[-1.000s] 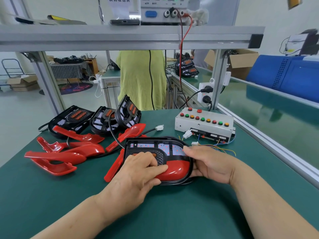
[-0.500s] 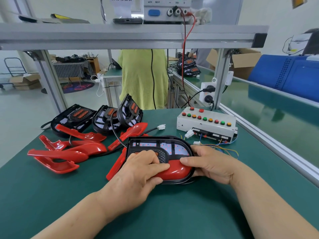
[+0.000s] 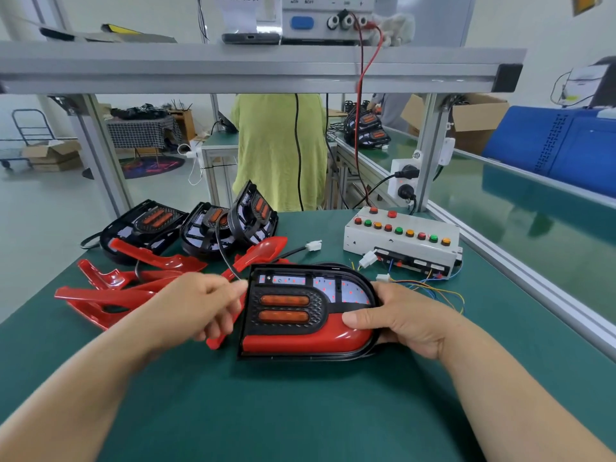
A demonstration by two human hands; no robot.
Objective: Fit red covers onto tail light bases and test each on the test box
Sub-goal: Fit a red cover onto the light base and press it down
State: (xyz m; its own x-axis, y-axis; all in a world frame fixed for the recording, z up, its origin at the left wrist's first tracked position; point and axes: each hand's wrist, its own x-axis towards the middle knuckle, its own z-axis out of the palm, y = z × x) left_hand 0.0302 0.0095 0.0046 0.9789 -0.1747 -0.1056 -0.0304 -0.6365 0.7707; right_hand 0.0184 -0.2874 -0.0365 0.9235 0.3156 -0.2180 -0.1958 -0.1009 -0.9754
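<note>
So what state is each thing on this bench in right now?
tail light: red cover fitted over its lower part.
right hand: grips the tail light's rounded end, thumb on the red cover.
left hand: fingers curled, pinches the black cable.
spare bases: three, uncovered, one propped upright.
loose red covers: piled, unfitted.
white plug: loose on the mat, unplugged.
test box: flat on the mat.

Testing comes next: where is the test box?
In the head view the test box sits on the green table, far right, just beyond the right hand and the tail light it holds.
</note>
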